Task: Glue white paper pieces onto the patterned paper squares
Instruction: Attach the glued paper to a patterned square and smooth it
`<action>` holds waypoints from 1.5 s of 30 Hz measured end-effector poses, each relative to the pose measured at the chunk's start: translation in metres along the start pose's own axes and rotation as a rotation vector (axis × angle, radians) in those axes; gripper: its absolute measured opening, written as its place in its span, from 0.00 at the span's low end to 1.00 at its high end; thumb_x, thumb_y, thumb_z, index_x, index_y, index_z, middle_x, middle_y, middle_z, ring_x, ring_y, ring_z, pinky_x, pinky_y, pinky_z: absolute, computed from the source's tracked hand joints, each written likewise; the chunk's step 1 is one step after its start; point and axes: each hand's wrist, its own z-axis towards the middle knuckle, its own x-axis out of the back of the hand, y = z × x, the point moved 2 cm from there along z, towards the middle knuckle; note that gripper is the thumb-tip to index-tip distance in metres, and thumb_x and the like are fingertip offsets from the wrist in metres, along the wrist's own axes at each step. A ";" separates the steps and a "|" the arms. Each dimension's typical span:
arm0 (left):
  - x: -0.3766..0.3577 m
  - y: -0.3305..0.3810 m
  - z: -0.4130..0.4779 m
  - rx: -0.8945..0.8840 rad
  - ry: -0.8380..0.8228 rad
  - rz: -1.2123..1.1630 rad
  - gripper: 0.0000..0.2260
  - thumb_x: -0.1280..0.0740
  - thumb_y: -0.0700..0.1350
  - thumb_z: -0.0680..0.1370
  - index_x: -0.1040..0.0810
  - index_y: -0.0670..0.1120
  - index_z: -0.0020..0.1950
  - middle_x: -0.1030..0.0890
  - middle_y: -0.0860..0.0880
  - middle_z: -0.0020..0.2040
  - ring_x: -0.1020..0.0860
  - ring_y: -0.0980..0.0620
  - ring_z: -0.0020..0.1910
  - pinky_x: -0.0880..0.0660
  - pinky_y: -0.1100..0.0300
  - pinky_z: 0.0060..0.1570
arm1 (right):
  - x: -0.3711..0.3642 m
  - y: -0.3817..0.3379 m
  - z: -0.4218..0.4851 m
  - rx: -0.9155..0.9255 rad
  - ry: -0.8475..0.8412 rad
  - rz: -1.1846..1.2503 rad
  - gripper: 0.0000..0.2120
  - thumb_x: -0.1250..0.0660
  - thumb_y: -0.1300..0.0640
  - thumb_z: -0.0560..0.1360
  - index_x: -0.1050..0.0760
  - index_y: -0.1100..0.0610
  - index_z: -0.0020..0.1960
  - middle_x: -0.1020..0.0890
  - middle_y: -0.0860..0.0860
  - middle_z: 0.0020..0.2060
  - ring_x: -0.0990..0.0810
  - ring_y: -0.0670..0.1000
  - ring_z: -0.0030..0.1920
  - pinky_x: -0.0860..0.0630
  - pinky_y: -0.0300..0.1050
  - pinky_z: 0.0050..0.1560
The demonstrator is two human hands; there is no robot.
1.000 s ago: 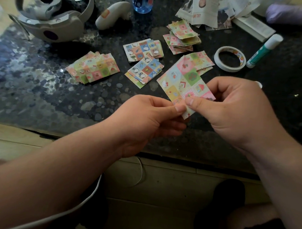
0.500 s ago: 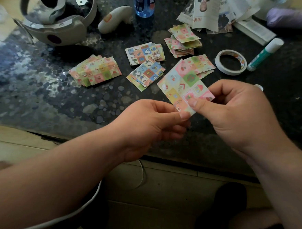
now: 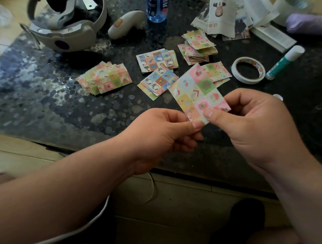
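Now left hand [image 3: 163, 133] and right hand [image 3: 255, 126] both pinch patterned paper square [image 3: 196, 92] at near corner, above table [image 3: 43, 104].

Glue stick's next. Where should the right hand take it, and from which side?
Take the glue stick by its green barrel, below the white cap, pinching across it from above on its right. It lies flat on the table, cap pointing away, and the tape roll sits close on its left near the base.
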 end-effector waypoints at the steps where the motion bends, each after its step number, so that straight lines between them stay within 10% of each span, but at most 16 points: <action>1: 0.001 0.001 0.000 0.005 0.005 -0.012 0.07 0.29 0.40 0.78 0.18 0.43 0.40 0.17 0.45 0.36 0.23 0.53 0.33 0.21 0.60 0.38 | 0.000 -0.001 0.000 0.001 -0.007 -0.005 0.04 0.22 0.58 0.72 0.17 0.54 0.43 0.13 0.49 0.39 0.14 0.50 0.40 0.16 0.60 0.45; 23: 0.005 0.008 -0.001 -0.196 0.070 -0.040 0.07 0.26 0.47 0.70 0.17 0.44 0.37 0.31 0.49 0.26 0.38 0.55 0.24 0.42 0.63 0.24 | -0.006 -0.014 -0.009 0.009 -0.079 0.407 0.12 0.25 0.62 0.67 0.19 0.54 0.50 0.11 0.48 0.45 0.12 0.48 0.48 0.19 0.36 0.47; 45: 0.008 0.019 -0.001 -0.198 0.061 -0.034 0.13 0.33 0.45 0.81 0.19 0.47 0.37 0.23 0.45 0.28 0.37 0.54 0.19 0.45 0.62 0.23 | -0.002 -0.016 -0.010 0.102 -0.098 0.028 0.12 0.22 0.61 0.70 0.19 0.47 0.49 0.13 0.37 0.46 0.14 0.39 0.46 0.20 0.32 0.47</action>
